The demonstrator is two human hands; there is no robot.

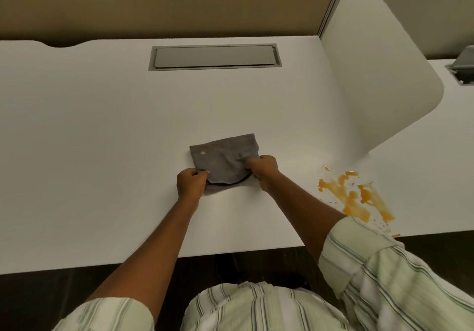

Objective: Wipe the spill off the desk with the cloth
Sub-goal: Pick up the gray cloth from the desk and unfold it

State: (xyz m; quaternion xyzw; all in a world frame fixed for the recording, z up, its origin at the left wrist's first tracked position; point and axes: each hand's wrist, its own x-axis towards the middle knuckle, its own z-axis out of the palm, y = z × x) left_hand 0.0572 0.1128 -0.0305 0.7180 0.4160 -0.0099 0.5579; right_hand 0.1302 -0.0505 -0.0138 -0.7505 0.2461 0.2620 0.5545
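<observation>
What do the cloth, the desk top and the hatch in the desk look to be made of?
Cloth: soft grey woven fabric; it folds and sags between both hands.
Desk: white matt board, probably laminate; flat, even, no grain.
Hatch: grey, smooth, faint sheen; metal or plastic, unclear.

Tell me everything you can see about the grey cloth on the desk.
The grey cloth is soft, matte fabric, folded into a rough rectangle with layered edges showing along its near side. Pale spots mark its top. It lies flat on the white desk, near the middle. The left hand pinches its near left corner and the right hand its near right corner. It sits well left of the orange spill, not touching it.
</observation>
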